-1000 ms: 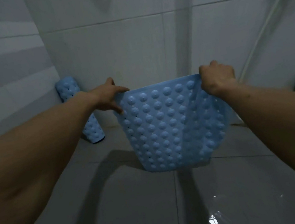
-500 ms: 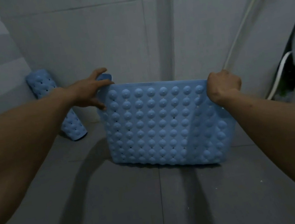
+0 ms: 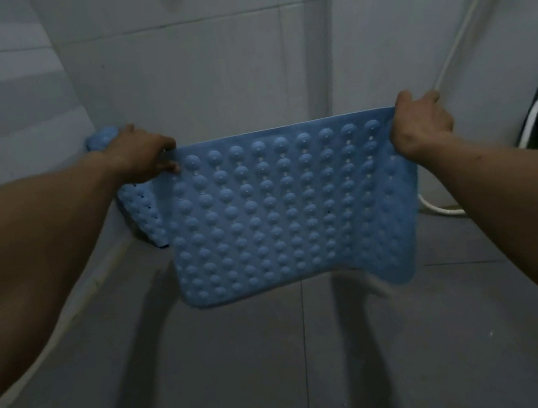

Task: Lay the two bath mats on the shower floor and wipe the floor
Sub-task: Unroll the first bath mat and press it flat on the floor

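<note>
You are holding the floppy blue rubber bath mat with suction-cup bumps by its top corners, your left hand and right hand both pinching closed. It is sagging above the grey tiled shower floor, so it risks landing creased, or catching the rolled blue second mat leaning at nine o'clock.

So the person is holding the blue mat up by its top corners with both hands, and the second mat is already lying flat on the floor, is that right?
Not quite. The head view shows the second mat rolled up and propped against the wall behind the left hand, not lying flat. The rest holds: the left hand and right hand hold the blue mat up by its top corners.
</note>
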### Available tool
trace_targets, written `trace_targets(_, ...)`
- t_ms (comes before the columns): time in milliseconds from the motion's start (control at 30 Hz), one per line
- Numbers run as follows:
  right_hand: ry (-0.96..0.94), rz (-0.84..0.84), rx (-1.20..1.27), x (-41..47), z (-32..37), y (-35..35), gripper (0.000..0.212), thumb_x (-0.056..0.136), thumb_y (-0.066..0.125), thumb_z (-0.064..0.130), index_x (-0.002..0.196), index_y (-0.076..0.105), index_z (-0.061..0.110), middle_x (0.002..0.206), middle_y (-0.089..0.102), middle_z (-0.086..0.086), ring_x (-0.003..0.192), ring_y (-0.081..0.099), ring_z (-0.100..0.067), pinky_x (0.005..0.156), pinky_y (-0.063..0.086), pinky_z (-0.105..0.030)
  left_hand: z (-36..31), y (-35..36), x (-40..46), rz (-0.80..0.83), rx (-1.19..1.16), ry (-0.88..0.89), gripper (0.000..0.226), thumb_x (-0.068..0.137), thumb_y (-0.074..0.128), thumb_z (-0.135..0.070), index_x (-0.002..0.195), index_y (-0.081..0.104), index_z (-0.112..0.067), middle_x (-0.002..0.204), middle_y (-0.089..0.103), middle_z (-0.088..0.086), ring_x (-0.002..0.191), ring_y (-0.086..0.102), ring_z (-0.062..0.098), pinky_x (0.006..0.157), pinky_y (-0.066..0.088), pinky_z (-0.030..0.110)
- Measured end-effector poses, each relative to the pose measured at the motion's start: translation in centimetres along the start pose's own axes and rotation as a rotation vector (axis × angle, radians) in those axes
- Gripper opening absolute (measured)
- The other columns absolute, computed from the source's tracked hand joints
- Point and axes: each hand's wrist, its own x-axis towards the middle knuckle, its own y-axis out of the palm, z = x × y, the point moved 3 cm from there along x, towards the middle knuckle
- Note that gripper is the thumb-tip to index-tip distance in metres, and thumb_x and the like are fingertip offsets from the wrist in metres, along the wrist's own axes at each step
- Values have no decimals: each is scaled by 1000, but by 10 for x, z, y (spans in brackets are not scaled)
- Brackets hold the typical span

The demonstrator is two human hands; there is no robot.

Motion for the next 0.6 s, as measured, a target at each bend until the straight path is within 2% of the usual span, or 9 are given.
trace_targets(67,14,-12,-6,1,-3,-12,35,98,47,8,133,43,1,136,36,-30,115,52,-50,98,44,-51,-3,-14,-4,-83,-88,-26,31,93,55,-46,98,59,-16,100,68,18,93,62,37,85,40,39)
trace_targets(133,19,-12,-63,4,-6,-22,35,99,45,7,133,47,-1,137,39,-31,118,51,-48,99,44,-49,-7,-30,-6,-125,-170,-52,30,95,51,-47,94,60,-18,99,66,17,86,59,34,70,38,34)
trace_targets(233,-24,77,-199,18,-6,-35,36,95,48,4,130,54,-6,136,49,-29,123,52,-45,98,47,-46,-16,-45,-6,-105,-268,3,29,95,50,-48,90,59,-21,91,62,15,77,50,27,69,35,32)
trace_targets(333,-138,214,-386,21,-1,-49,37,89,57,0,125,58,-9,132,56,-25,120,56,-39,96,48,-44,-25,-43,-8,2,-365,40,31,91,54,-51,93,65,-21,86,61,7,79,54,28,73,39,31)
trace_targets(400,-205,327,-560,11,2,-52,26,91,62,6,114,65,-5,115,68,-16,106,59,-30,89,50,-35,-33,-31,-9,117,-395,74,32,89,57,-53,89,67,-23,81,65,2,77,58,25,72,43,30)
trace_targets(467,-215,428,-640,3,-4,-36,18,91,68,19,99,70,3,82,74,-6,94,59,-24,75,49,-26,-43,-12,-10,244,-433,105,29,87,60,-52,82,68,-25,74,65,-6,67,58,12,65,44,25)
trace_targets(500,-206,458,-638,5,-13,-18,24,89,71,23,102,71,4,84,73,-7,91,59,-24,75,48,-25,-49,1,-11,301,-448,122,28,86,62,-52,78,68,-25,71,65,-8,62,56,8,62,43,22)
trace_targets(533,-188,482,-582,7,-23,3,34,83,76,24,108,71,2,98,72,-11,93,61,-26,81,50,-27,-55,16,-11,348,-456,141,30,85,62,-53,74,67,-25,69,64,-9,60,54,9,59,43,20)
trace_targets(600,-132,481,-461,9,-43,47,51,72,80,22,117,69,2,121,66,-19,106,64,-33,95,52,-40,-68,49,-13,425,-445,169,36,85,62,-54,70,63,-21,67,62,-7,61,52,13,56,41,14)
